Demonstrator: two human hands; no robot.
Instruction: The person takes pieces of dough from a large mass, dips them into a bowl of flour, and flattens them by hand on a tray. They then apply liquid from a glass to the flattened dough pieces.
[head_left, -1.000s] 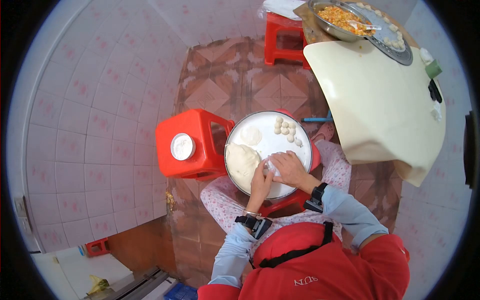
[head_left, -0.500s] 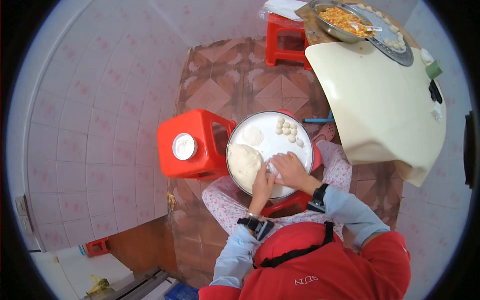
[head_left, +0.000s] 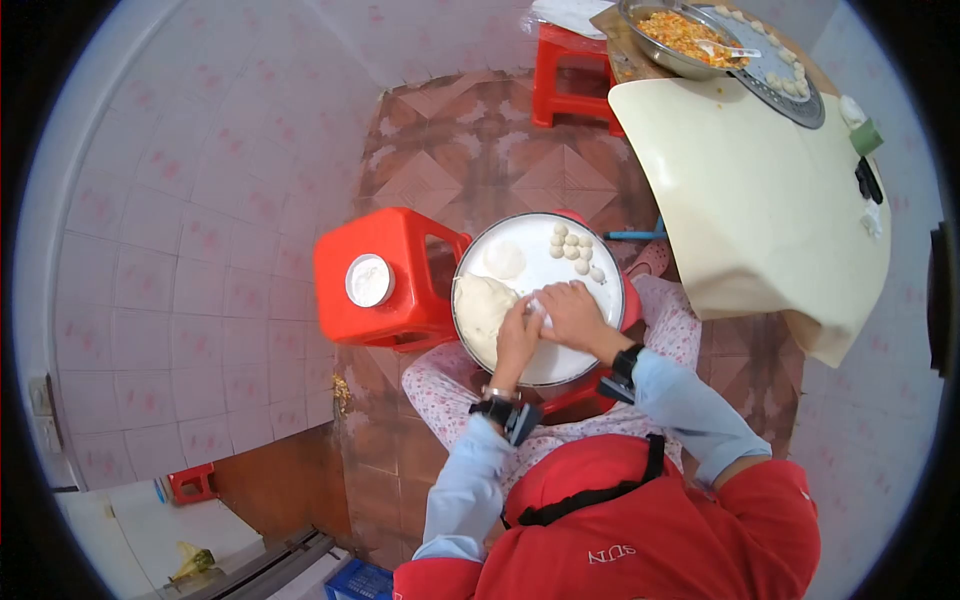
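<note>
A large round white basin (head_left: 530, 368) stands at my lap. Over its near half my left hand (head_left: 516, 338) and my right hand (head_left: 574, 312) meet, fingers curled in toward each other. Between the fingertips shows a small white piece (head_left: 541, 312); I cannot tell whether it is dough. To the left of my left hand, close against it, lies a big lump of dough (head_left: 482, 315). Beyond the lump is a flat pale round (head_left: 505, 261). Several small dough balls (head_left: 571, 246) sit at the far right of the basin, beyond my right hand.
A red stool (head_left: 385, 245) on the left bears a cup of white powder (head_left: 369, 281). At the upper right stand a table with a cream cover (head_left: 760, 200), a metal bowl of chopped filling (head_left: 685, 40) and a tray (head_left: 800, 112) of dough pieces. Another red stool (head_left: 545, 85) is behind.
Both hands have moved slightly toward the far side of the basin. The right fingers, more spread before, are now drawn in against the left hand. The view has shifted a little.
</note>
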